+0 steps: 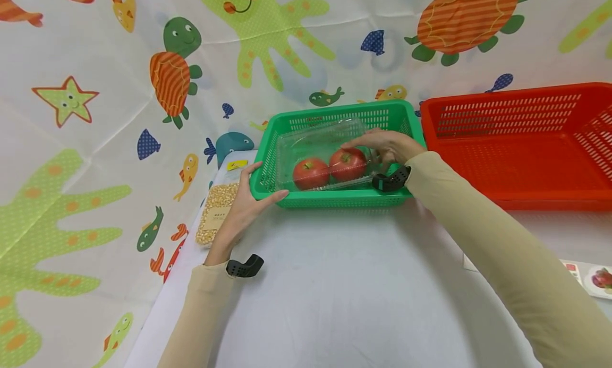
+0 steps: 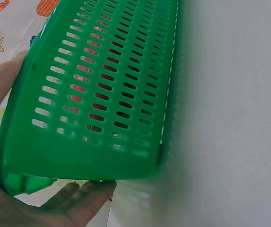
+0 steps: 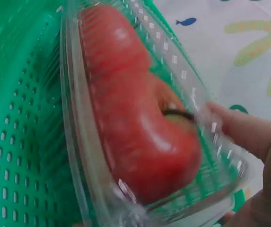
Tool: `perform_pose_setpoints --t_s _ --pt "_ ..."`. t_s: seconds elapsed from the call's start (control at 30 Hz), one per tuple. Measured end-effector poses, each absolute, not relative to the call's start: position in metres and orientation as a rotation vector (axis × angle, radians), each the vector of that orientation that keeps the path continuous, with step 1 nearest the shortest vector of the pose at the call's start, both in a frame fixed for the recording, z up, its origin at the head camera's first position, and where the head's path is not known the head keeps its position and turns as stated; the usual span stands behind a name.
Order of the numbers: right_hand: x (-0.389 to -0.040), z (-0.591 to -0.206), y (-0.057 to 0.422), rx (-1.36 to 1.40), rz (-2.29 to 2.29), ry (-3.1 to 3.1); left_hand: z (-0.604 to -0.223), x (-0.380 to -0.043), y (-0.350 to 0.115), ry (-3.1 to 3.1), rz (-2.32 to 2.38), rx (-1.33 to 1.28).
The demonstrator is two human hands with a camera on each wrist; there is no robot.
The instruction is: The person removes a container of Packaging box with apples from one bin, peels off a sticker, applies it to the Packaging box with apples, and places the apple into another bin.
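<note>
A green basket (image 1: 334, 199) stands near the back of the table. Inside it, a clear plastic container (image 1: 291, 145) with two red apples (image 1: 311, 174) lies tilted. My left hand (image 1: 246, 204) holds the basket's front left corner, its thumb over the rim and its fingers around the outer side. The left wrist view shows the fingertips (image 2: 104, 189) against the basket's end wall. At the basket's right side, my right hand (image 1: 388, 144) grips the right end of the container. One apple (image 3: 140, 137) lies close to this hand in the right wrist view; some fingers are hidden there.
A red basket (image 1: 526, 166) stands directly right of the green one. A bag of yellow kernels (image 1: 210, 224) lies at the left, with a yellow tag (image 1: 237, 165) behind it. Printed cards (image 1: 600, 280) lie at the right, partly under the right sleeve. Patterned cloth (image 1: 296, 44) hangs behind.
</note>
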State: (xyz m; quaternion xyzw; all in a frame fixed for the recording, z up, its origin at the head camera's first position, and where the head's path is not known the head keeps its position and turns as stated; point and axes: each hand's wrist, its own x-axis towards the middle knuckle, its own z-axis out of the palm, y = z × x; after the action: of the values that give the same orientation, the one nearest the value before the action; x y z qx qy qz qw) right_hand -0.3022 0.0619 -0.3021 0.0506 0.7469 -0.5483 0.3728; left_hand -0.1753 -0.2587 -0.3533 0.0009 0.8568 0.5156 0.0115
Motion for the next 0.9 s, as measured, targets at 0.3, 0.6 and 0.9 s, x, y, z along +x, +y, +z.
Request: perform_pose_setpoints --t_s 0.3,0.6,0.9 --pt "-0.293 -0.291 0.058 0.098 -1.523 1.884 -0.354 -0.175 -0.256 2.67 1.614 0.022" --pt "-0.283 -0.273 0.052 0.103 -1.531 1.888 -0.351 -0.175 -0.256 2.663 1.621 0.018" --pt "-0.258 -0.25 0.065 0.093 -1.747 1.883 -0.349 -0.175 -0.255 2.672 1.601 0.015"
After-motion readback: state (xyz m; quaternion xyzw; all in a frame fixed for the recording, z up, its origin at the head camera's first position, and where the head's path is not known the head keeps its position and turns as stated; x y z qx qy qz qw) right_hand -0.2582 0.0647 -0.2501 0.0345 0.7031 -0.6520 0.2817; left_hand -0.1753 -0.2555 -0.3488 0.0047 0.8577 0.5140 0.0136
